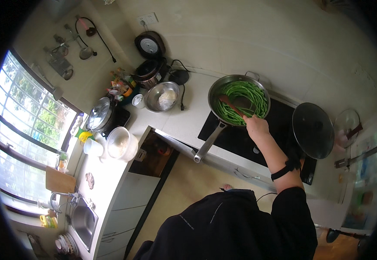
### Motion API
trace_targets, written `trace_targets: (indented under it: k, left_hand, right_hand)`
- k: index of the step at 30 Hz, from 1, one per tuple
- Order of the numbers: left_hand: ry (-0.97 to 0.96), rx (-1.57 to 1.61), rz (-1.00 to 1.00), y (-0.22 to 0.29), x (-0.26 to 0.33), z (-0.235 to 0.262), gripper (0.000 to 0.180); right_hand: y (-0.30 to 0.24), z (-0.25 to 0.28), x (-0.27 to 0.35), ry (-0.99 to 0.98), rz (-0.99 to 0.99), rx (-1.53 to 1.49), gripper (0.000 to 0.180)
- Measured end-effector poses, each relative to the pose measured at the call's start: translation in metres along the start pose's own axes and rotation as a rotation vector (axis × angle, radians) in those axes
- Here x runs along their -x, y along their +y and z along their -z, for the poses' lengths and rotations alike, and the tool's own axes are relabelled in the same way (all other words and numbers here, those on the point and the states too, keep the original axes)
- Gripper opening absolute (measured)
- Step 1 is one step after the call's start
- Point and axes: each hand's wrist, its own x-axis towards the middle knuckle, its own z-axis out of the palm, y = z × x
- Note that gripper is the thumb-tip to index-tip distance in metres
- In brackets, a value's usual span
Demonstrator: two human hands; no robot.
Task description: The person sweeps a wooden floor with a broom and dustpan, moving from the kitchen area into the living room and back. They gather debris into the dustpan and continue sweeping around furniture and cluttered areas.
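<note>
overall, a pale counter (pixel 192 125) runs along the wall and turns down the left side beside the window. set into it, a black cooktop (pixel 279 112) slants from upper left to lower right. over its left end sits a round metal pan (pixel 213 102); the long handle points to the lower left, out past the counter's front edge, and a small loop opposite points toward the wall, giving a long axis from lower left to upper right. at the cooktop's right end is a dark round lid (pixel 313 131). inside the pan, long green beans (pixel 253 93) curl in a ring around a barer middle. left along the counter, a metal bowl (pixel 153 96) holds a pale lump. the right hand (pixel 257 127) is at the pan's lower right rim, its fingers closed round a brown spatula (pixel 231 105), whose blade lies at the left part of the beans. the spatula's long axis slants from blade, upper left, to grip, lower right. the left hand is out of view; its fingers cannot be told.
</note>
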Motion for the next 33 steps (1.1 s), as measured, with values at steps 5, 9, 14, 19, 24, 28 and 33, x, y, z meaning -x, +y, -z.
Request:
trace_targets:
  k: [5,9,14,19,24,28,33]
  left_hand:
    - [0.0,-0.001,0.003,0.003,0.001,-0.001,0.043]
    - [-0.001,-0.006,0.006,0.006,-0.001,-0.003,0.043]
    - [-0.001,-0.017,0.016,0.008,-0.004,-0.003,0.043]
    - [-0.007,-0.044,0.013,0.011,-0.006,-0.002,0.043]
    - [-0.001,-0.065,0.005,0.012,-0.006,0.001,0.044]
    - [0.0,-0.074,-0.003,0.012,-0.006,0.004,0.044]
    - [-0.001,-0.086,-0.008,0.009,-0.002,0.005,0.044]
  right_hand:
    - [-0.002,-0.006,0.01,-0.144,-0.011,0.042,0.034]
    - [0.004,-0.012,0.02,-0.116,-0.06,-0.008,0.041]
    - [0.001,-0.024,0.036,-0.152,-0.17,-0.069,0.042]
    - [-0.002,-0.025,0.041,-0.08,-0.181,-0.117,0.039]
    - [0.022,-0.007,0.037,0.096,-0.224,-0.198,0.031]
    - [0.033,-0.004,0.03,0.038,-0.364,-0.112,0.036]
    - [0.038,-0.004,0.026,-0.123,-0.391,-0.115,0.036]
